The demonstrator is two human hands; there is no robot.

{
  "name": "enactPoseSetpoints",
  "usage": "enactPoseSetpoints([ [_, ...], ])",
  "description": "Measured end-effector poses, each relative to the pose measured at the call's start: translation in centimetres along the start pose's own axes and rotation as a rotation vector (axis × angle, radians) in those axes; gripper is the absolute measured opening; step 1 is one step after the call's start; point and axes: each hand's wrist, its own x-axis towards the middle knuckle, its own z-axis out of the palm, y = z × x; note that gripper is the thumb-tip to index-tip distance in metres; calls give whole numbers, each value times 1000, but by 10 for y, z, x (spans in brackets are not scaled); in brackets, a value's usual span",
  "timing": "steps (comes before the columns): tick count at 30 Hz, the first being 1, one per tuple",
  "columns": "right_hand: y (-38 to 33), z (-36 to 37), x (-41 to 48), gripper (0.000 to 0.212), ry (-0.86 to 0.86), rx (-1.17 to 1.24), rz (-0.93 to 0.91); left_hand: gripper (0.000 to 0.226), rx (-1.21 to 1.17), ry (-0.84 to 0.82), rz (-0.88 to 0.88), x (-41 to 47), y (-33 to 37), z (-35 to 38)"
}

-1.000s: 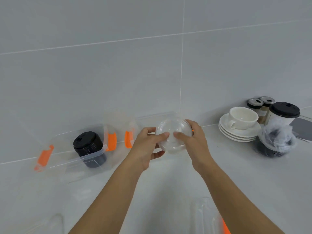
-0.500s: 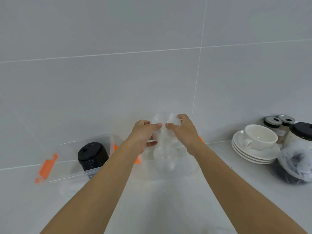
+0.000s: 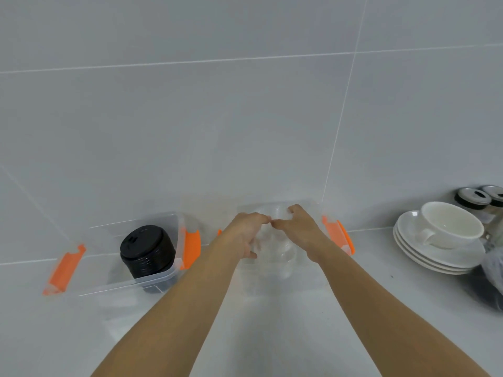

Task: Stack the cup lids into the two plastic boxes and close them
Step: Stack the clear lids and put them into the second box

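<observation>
Two clear plastic boxes with orange clips stand against the tiled wall. The left box [image 3: 152, 281] holds a stack of black cup lids [image 3: 147, 250]. Inside the right box [image 3: 330, 273], my left hand [image 3: 246, 232] and my right hand [image 3: 296, 229] both grip a stack of clear cup lids [image 3: 277, 246], fingertips almost touching above it. The clear stack is low in the box and hard to make out through the plastic.
To the right, a white cup [image 3: 449, 225] sits on stacked saucers [image 3: 438, 254]. Behind them are jars with black lids [image 3: 472, 198]. A plastic bag with dark contents [image 3: 492, 278] lies at the right edge. Orange clips [image 3: 64, 269] stick out from both boxes.
Both hands have carried the clear lids forward and down, from above the counter into the right box. The view has shifted left and nearer to the boxes.
</observation>
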Motion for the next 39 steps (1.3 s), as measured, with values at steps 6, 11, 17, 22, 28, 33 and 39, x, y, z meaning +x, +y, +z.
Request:
enactPoseSetpoints([
  [6,9,4,7,63,-62,-53,83,54,24,15,-77,16,-6,2],
  [11,14,7,12,57,-97,-136,111,55,41,-3,-115,26,-12,6],
  [17,15,2,18,60,-3,-90,128,58,-19,-14,-138,33,-14,7],
  [22,19,3,22,66,-19,-63,205,56,-51,-17,-153,33,-15,6],
  [28,19,3,22,68,-59,-105,262,58,-137,-60,-210,38,-21,8],
  [33,18,1,24,69,-98,-73,334,60,-186,-59,-218,43,-23,11],
  [39,22,1,24,62,-123,2,314,37,-228,-28,-249,46,-24,10],
])
